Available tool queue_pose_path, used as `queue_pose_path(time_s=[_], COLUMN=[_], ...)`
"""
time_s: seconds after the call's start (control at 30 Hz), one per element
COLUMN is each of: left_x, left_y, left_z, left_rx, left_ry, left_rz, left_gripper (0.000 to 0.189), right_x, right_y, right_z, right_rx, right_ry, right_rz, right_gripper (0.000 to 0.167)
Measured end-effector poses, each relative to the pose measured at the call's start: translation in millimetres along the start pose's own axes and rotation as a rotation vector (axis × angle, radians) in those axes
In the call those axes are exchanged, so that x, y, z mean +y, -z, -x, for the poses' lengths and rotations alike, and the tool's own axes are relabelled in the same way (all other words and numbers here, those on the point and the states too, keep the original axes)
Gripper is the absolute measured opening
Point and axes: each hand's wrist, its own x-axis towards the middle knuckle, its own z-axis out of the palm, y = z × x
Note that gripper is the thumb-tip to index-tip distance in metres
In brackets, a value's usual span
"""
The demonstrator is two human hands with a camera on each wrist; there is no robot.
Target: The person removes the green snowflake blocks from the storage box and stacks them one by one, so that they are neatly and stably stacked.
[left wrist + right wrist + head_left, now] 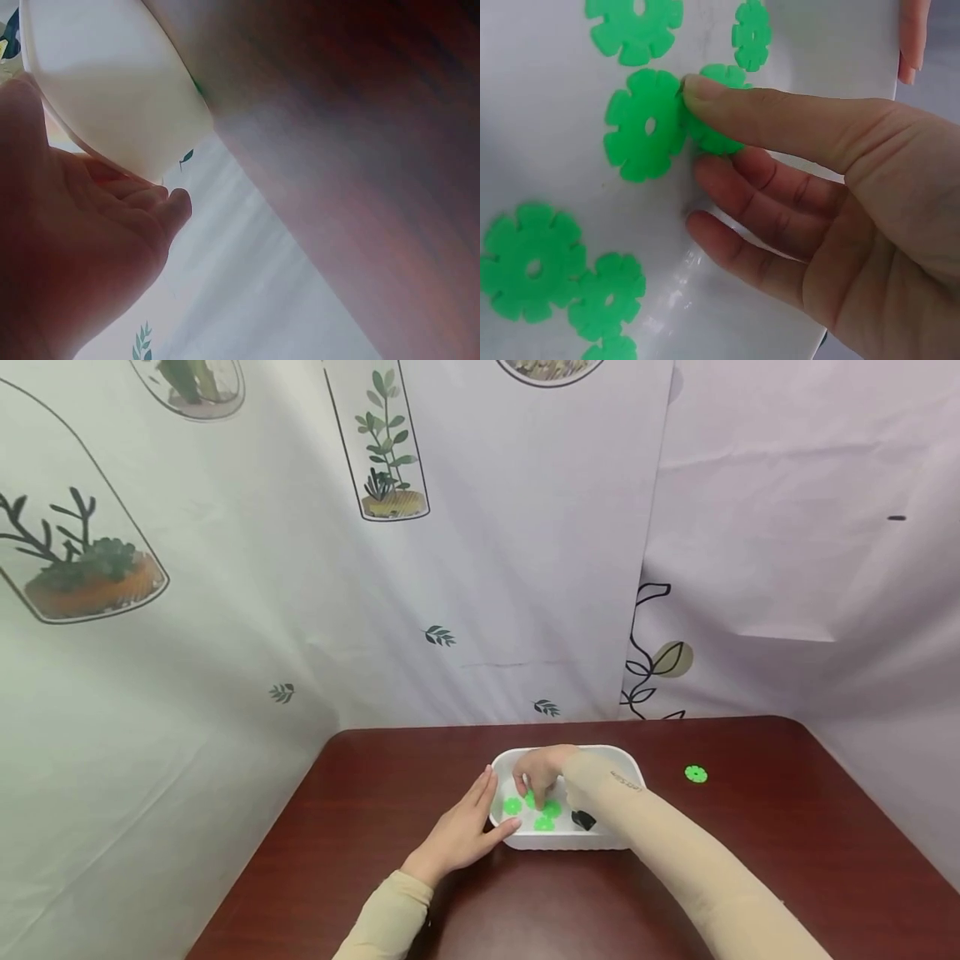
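"What's the right hand (542, 770) up to?"

"Pinching a green disc (718, 136) between thumb and curled fingers, down inside the white tray (570, 842). More green discs (641, 127) lie around it there."

"And the left hand (459, 833)?"

"Spread, fingers straight, resting against the tray's left end, gripping nothing. One lone disc (696, 774) lies on the desk (570, 902), right of the tray, well apart from it."

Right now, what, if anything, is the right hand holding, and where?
A green, notched plastic disc, apparently pinched near its rim; whether the adjacent green disc is gripped too can't be told.
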Motion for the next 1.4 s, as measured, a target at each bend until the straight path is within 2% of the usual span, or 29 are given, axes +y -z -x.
queue_pose_path(time_s=[0.07, 0.17, 0.4, 0.63, 0.87, 1.07, 1.23, 1.4], left_x=[0.4, 0.2, -1.3, -0.7, -2.0, -2.7, -1.7, -2.7], left_y=[0.0, -0.3, -2.2, -6.2, -3.8, -2.5, -2.4, -2.3], left_z=[0.6, 1.4, 0.5, 1.5, -0.7, -3.4, -2.7, -2.6], left_rx=[-0.003, -0.001, 0.009, -0.01, -0.005, 0.005, 0.002, 0.009], left_ry=[0.001, 0.005, -0.005, 0.0, -0.001, -0.001, -0.003, -0.005], left_rz=[0.0, -0.002, -0.016, -0.006, -0.006, -0.007, 0.003, 0.003], left_gripper=[0.092, 0.092, 0.093, 0.094, 0.095, 0.094, 0.094, 0.094], right_x=[-22.0, -28.8, -11.1, -0.3, 8.4, 25.4, 39.9, 55.6], right_y=[11.4, 17.9, 29.7, 46.2, 66.3, 78.2, 83.6, 88.1], right_z=[23.5, 34.3, 37.0, 54.1, 78.8, 98.2, 119.4, 140.2], right_rx=[0.008, 0.02, 0.092, 0.161, 0.272, 0.379, 0.453, 0.564], right_ry=[-0.012, -0.03, 0.053, 0.141, 0.161, 0.167, 0.145, 0.112], right_rz=[-0.028, -0.068, -0.199, -0.294, -0.314, -0.303, -0.312, -0.28], right_gripper=[0.025, 0.022, 0.017, 0.009, 0.005, 0.007, 0.007, 0.006])
